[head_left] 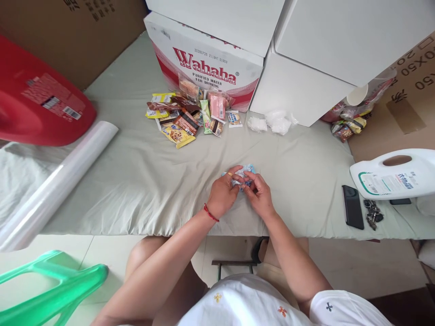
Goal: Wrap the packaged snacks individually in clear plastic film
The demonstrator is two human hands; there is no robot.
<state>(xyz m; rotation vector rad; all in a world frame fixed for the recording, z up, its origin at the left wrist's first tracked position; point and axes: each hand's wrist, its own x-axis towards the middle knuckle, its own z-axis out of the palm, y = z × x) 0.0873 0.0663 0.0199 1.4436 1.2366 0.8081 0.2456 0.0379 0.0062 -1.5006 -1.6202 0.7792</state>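
Near the front of the cloth-covered table, a small crinkled plastic packet [249, 169], clear with blue print, is between my two hands. My left hand [221, 194], with a red cord on the wrist, has its fingers bent over the packet's left side. From the right, my right hand [261, 195] pinches the packet's near edge with thumb and fingertips. The fingers cover much of the packet, so its contents cannot be made out. Beyond the hands lies a pile of wrapped snacks [185, 121] in yellow, brown, green and pink wrappers.
Behind the snacks stands a Wahaha water carton [204, 59], beside white boxes [299, 86]. Crumpled clear plastic bags [277, 122] lie near them. A plastic film roll [61, 181] and red jug [44, 95] are left; a white detergent bottle [390, 176], phone [352, 207] and keys [374, 213] right.
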